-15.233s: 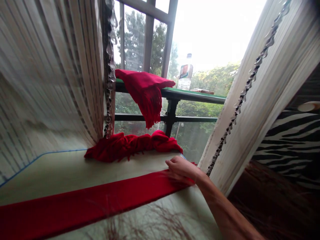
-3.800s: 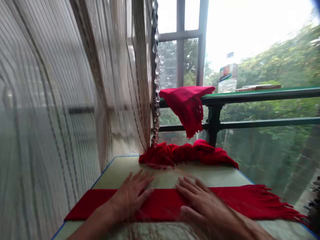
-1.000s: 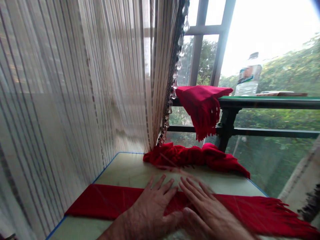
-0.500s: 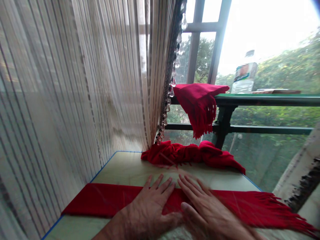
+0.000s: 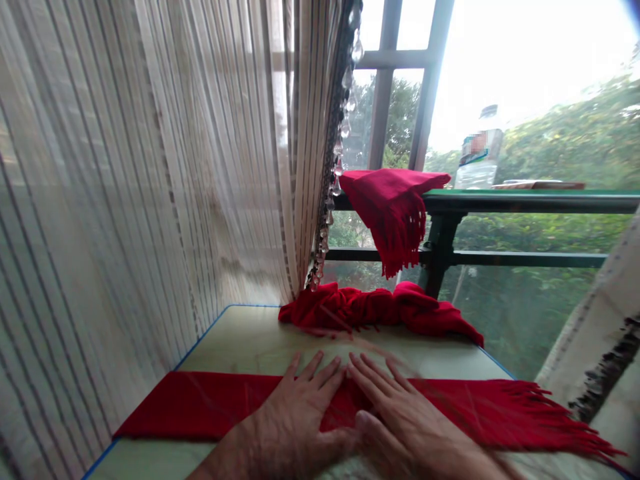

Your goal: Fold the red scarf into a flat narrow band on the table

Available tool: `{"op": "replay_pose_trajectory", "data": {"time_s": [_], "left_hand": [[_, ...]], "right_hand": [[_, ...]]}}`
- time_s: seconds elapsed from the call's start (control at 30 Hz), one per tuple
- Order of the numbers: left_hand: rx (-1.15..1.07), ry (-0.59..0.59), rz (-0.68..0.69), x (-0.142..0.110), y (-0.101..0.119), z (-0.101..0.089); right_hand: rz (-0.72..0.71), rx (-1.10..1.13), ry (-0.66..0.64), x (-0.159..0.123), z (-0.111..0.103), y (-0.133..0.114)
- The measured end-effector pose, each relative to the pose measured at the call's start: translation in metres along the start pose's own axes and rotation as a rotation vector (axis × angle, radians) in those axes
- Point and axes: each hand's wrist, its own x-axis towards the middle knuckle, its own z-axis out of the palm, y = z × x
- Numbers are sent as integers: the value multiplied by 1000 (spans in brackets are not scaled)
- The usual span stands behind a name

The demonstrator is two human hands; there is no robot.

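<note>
A folded red scarf (image 5: 200,405) lies flat across the table (image 5: 240,340), its fringe spread out at the right end. My left hand (image 5: 295,407) rests palm down on the middle of this scarf, fingers stretched and apart. Beside it, my right hand (image 5: 395,407) is also laid out flat on the cloth, its fingers extended, with the two hands' fingertips almost meeting. The fingertips of both reach past the scarf's far edge. Neither hand grips anything. Behind them, a crumpled red scarf (image 5: 370,308) is bunched at the table's far edge.
Another folded red scarf (image 5: 387,200) hangs over the dark green railing (image 5: 530,202) with its fringe down. A clear plastic bottle (image 5: 477,150) stands on the rail. A striped sheer curtain (image 5: 150,167) with a beaded edge borders the left side; more curtain (image 5: 590,320) hangs at right.
My right hand has shifted slightly left, closer to my left hand. The left hand stays flat on the scarf. The whole view has moved a little.
</note>
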Motion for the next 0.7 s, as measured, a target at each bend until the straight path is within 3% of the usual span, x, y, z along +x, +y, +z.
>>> {"op": "replay_pose_trajectory", "data": {"time_s": [0.13, 0.3, 0.4, 0.53, 0.7], "left_hand": [[47, -44, -21, 1, -1, -2], [24, -36, 21, 2, -10, 3], [-5, -7, 34, 3, -15, 7], [16, -62, -1, 6, -11, 1], [21, -53, 5, 4, -5, -4]], "right_hand": [[1, 11, -34, -1, 0, 1], [75, -2, 71, -9, -1, 24], [3, 15, 123, -4, 4, 19], [-68, 42, 51, 0, 5, 6], [67, 20, 62, -8, -2, 15]]}}
